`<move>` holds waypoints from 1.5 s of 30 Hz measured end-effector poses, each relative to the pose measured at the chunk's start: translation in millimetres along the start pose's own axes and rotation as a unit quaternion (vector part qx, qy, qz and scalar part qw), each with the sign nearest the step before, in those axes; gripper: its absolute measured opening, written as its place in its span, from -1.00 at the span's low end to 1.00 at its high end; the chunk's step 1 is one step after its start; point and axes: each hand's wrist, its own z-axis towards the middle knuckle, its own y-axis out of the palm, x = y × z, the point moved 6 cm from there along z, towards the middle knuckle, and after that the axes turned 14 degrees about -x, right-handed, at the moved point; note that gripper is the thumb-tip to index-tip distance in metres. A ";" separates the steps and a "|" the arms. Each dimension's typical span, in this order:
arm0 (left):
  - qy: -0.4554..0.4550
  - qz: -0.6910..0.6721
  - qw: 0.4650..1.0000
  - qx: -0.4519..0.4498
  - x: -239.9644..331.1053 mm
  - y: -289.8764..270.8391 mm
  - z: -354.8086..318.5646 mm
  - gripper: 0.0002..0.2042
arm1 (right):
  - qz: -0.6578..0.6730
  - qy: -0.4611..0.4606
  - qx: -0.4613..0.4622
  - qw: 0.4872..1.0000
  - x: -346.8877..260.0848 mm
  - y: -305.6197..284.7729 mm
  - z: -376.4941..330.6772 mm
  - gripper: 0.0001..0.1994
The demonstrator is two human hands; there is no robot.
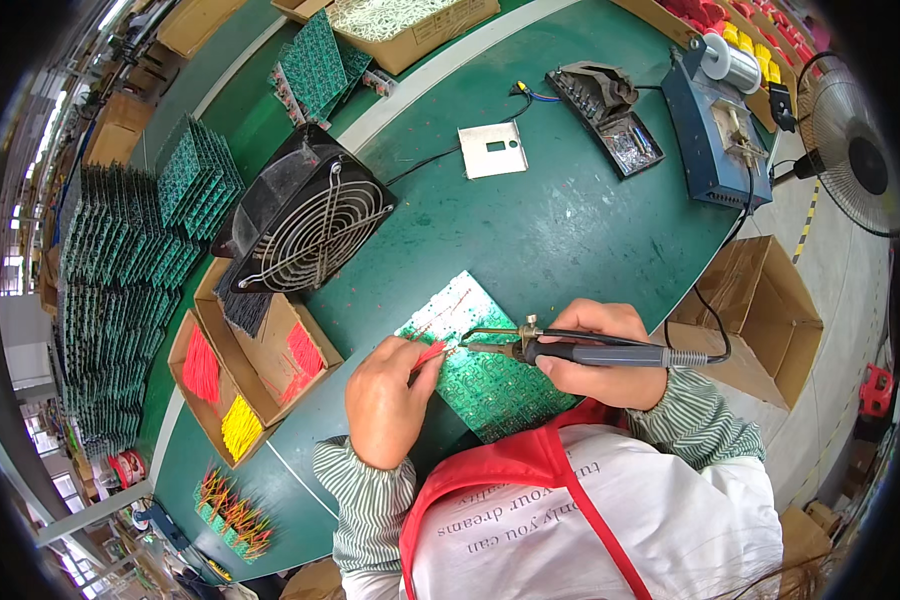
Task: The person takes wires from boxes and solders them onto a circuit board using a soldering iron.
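A green circuit board panel (500,395) lies tilted on the table right in front of me. Pinched in my left hand (385,400) are thin red wires (429,354), their ends at the board's upper left part. Around the grey handle of a soldering iron (600,353) the fingers of my right hand (630,386) are closed. The iron's tip meets the board close to the wire ends, and a thin brass-fitted solder feed tube (532,332) runs along its top. Whether the tip touches a wire is too small to tell.
Left stands a cardboard box (270,400) of red, yellow and dark wires, beside a black fan (315,225). Stacked circuit boards (120,290) rise farther left. A blue solder feeder (715,130), a black parts tray (610,120) and a white plate (493,150) sit beyond. An open carton (755,320) is right.
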 end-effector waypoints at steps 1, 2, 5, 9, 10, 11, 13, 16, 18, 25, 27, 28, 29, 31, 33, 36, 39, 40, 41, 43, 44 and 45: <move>-0.001 0.000 1.000 0.000 -0.6 0.8 0.4 -0.85 | -0.001 -0.002 0.000 1.000 -0.4 -0.1 0.4 -0.83; -0.001 -0.011 1.000 -0.007 -1.2 2.5 0.8 -0.85 | -0.001 -0.002 0.000 1.000 -0.3 0.0 0.9 -0.83; -0.004 -0.041 0.999 -0.013 -2.1 5.1 1.2 -0.85 | 0.015 0.007 -0.008 1.000 1.2 1.6 2.5 -0.83; -0.003 -0.097 0.995 -0.009 -2.9 1.9 1.0 -0.88 | 0.012 0.008 -0.003 1.000 -1.4 -0.4 2.6 -0.84; -0.003 -0.098 0.995 -0.009 -1.9 -0.2 0.7 -0.88 | 0.009 0.009 0.002 1.000 -2.1 -2.3 2.1 -0.84; -0.023 -0.108 0.994 0.005 -3.1 -4.5 -0.9 -0.88 | 0.009 0.010 0.002 1.000 -2.9 -3.8 1.7 -0.84; -0.048 -0.091 0.994 0.037 -5.5 -9.5 -4.5 -0.88 | -0.008 0.008 0.012 1.000 -5.4 -7.4 0.1 -0.83; -0.001 -0.102 0.994 0.047 11.4 -8.0 -2.4 -0.88 | -0.015 0.005 0.032 0.999 -6.3 -14.8 -3.8 -0.83; 0.001 -0.088 0.995 0.036 16.5 -1.3 2.7 -0.88 | -0.019 0.007 0.036 0.999 -6.8 -18.7 -6.3 -0.83; 0.003 -0.076 0.997 0.009 11.3 19.3 16.1 -0.88 | -0.010 0.031 0.043 0.999 2.1 -20.9 -10.2 -0.81; 0.000 -0.088 0.996 0.005 12.4 19.0 17.2 -0.88 | -0.013 0.028 0.046 0.998 2.5 -21.1 -10.7 -0.81; 0.000 -0.087 0.996 0.005 12.1 19.5 17.4 -0.88 | -0.014 0.027 0.045 0.999 2.4 -21.2 -10.3 -0.81; -0.003 -0.088 0.996 0.003 11.3 20.2 17.5 -0.89 | -0.015 0.026 0.043 0.999 2.4 -21.2 -9.8 -0.81; -0.005 -0.088 0.996 0.001 10.9 20.6 17.7 -0.89 | -0.015 0.024 0.039 0.999 2.4 -20.3 -7.7 -0.81; -0.010 -0.092 0.996 0.004 11.2 19.8 17.8 -0.89 | -0.015 0.023 0.035 0.999 2.2 -20.2 -6.4 -0.82; 0.008 -0.078 0.997 0.010 10.2 21.3 18.5 -0.88 | -0.019 0.027 0.029 0.999 2.6 -19.8 -6.0 -0.82; -0.007 -0.090 0.996 0.000 10.9 20.1 19.5 -0.88 | -0.038 0.016 0.035 0.999 0.0 -21.0 -6.0 -0.82; -0.007 -0.090 0.996 0.000 10.5 20.2 19.6 -0.88 | -0.023 0.022 0.041 0.999 0.2 -22.2 -6.5 -0.82; -0.002 -0.087 0.996 0.001 10.4 20.2 19.7 -0.88 | -0.007 0.028 0.047 0.998 0.6 -23.6 -7.2 -0.82; 0.003 -0.084 0.996 0.003 11.0 19.6 19.4 -0.88 | 0.003 0.032 0.046 0.998 0.1 -26.0 -8.2 -0.82; -0.001 -0.086 0.996 0.001 10.9 19.5 19.1 -0.88 | 0.014 0.035 0.045 0.998 0.6 -26.9 -8.6 -0.82; -0.006 -0.087 0.996 0.000 10.8 19.2 18.7 -0.88 | 0.014 0.034 0.044 0.998 1.1 -27.4 -8.5 -0.82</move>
